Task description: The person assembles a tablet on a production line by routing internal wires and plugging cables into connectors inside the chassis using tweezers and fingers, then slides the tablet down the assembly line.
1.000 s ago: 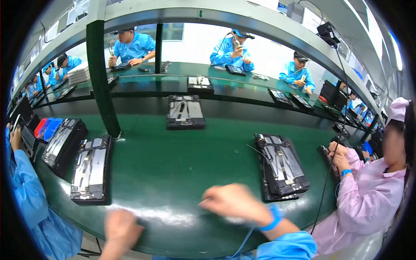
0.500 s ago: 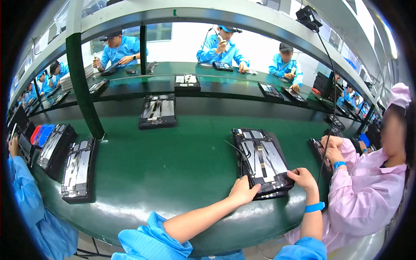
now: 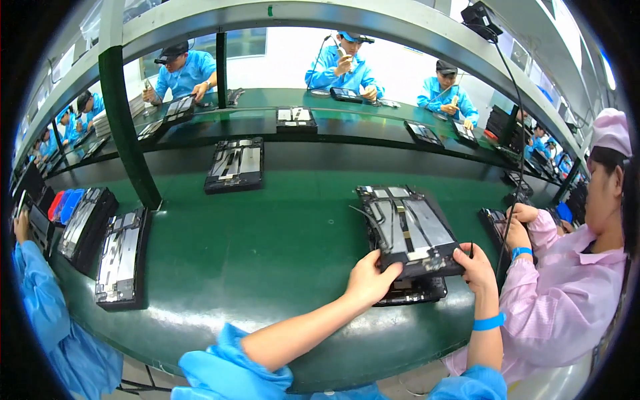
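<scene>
Both my hands grip the near edge of an opened tablet point(image 3: 427, 230), its silver battery plates and dark ribbon strips facing up. My left hand point(image 3: 371, 279) has its thumb on the near left corner, fingers beneath. My right hand point(image 3: 478, 268) pinches the near right corner; a thin dark tip rises beside its fingers, its kind unclear. The tablet's near end is lifted off another dark device point(image 3: 417, 291), which lies under it on the table. A thin grey strand point(image 3: 363, 217) sticks out at the tablet's left edge.
Stacked opened tablets stand on the green table point(image 3: 267, 267): a left stack point(image 3: 123, 260), another point(image 3: 87, 220) beside red and blue bins point(image 3: 67, 205), and a far stack point(image 3: 235, 163). A green post point(image 3: 127, 133) and a hanging black cable point(image 3: 517, 120) cross the space. A pink-sleeved co-worker point(image 3: 560, 293) sits at right.
My hands have raised the near end of the tablet, uncovering more of the device under it. My right hand has shifted slightly up and right.
</scene>
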Demonstrator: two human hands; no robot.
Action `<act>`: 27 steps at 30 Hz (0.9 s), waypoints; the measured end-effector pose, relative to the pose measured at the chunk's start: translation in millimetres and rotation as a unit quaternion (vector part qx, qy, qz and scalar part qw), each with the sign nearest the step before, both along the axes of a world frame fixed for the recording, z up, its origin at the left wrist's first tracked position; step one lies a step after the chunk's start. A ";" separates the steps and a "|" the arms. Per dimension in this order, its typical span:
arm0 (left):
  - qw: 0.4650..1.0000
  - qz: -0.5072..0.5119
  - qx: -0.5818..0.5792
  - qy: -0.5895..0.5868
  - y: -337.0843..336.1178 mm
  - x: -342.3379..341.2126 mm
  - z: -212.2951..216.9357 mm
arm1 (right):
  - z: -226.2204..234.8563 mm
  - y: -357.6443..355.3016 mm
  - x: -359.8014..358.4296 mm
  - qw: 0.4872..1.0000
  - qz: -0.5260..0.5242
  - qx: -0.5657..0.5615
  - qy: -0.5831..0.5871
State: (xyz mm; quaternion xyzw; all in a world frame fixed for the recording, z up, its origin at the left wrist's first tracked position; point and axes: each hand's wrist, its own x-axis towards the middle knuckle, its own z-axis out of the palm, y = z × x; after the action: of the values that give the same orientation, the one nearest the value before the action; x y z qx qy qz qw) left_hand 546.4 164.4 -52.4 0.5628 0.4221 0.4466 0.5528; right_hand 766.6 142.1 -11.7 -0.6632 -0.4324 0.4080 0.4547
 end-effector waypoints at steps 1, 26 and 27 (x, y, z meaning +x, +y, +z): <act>1.000 0.001 0.001 -0.012 -8.4 -14.0 1.8 | 2.3 -2.5 -10.4 0.998 0.011 0.045 -0.036; 0.909 0.110 0.110 0.386 -209.0 -250.7 -2.0 | -5.8 65.5 -275.9 0.736 0.466 -0.017 -0.490; 0.904 0.081 0.115 0.403 -205.2 -254.8 0.8 | -5.0 68.7 -273.4 0.747 0.474 -0.017 -0.466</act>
State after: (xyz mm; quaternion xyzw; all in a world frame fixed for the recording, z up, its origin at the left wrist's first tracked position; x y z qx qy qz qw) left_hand 291.6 -40.8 -51.6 0.7180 0.5989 0.2705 0.2293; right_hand 493.2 210.7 -16.7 -0.4880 -0.8423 0.2189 -0.0671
